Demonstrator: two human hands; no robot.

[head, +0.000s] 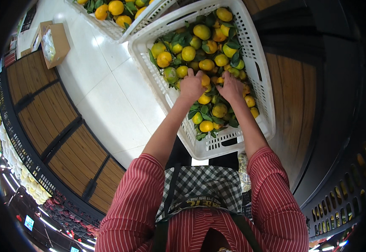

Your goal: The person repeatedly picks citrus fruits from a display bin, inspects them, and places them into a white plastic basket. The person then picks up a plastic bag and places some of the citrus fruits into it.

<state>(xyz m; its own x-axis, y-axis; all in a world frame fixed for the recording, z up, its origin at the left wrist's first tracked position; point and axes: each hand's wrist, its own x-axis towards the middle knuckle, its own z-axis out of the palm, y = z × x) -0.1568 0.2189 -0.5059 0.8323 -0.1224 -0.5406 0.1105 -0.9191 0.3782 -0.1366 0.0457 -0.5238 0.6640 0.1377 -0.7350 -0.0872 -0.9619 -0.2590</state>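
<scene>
A white plastic crate (pixel 263 94) stands before me, holding many green-and-yellow mandarins (pixel 188 53) with leaves attached. My left hand (pixel 191 84) rests among the fruit near the crate's middle, its fingers touching a yellow-orange mandarin (pixel 205 80). Just to the right, my right hand (pixel 231 85) reaches down into the pile, fingertips bent at a small mandarin (pixel 220 80). Whether either hand grips a fruit is not clear, as the fingertips are partly hidden. Leafy mandarins (pixel 206 126) also lie nearer to me, between my forearms.
Another white crate (pixel 124 36) of orange fruit adjoins at the top. Wood-panelled display stands flank me, left (pixel 75 157) and right (pixel 291 91). A cardboard box (pixel 60 44) holding plastic-wrapped contents is at the upper left. A black perforated crate (pixel 334 201) is at the lower right.
</scene>
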